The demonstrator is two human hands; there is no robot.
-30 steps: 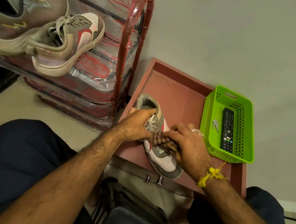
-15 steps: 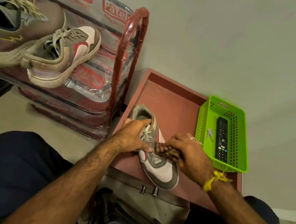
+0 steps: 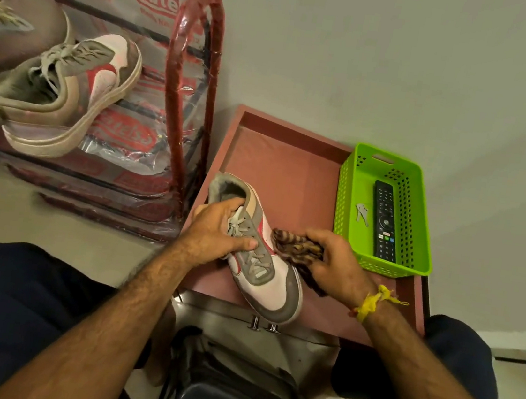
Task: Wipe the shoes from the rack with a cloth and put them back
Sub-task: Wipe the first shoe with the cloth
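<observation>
- While it lies on the pink counter [image 3: 294, 156], toe toward the person, the grey, white and red shoe [image 3: 266, 266] is gripped by the left hand [image 3: 217, 230], fingers curled into its opening and thumb across the laces.
- Just beside its right flank, the right hand [image 3: 336, 266] clutches a bunched brown striped cloth [image 3: 295, 247], which touches the shoe's side.
- A yellow thread [image 3: 372, 302] is tied round the right wrist.
- Farther right on the counter stands a green basket [image 3: 346, 190] holding a black remote [image 3: 384, 220] and a small key [image 3: 362, 212].
- To the left, a red plastic-wrapped rack [image 3: 189, 89] carries the matching shoe [image 3: 68, 90], with another grey shoe [image 3: 16, 33] beside it.
</observation>
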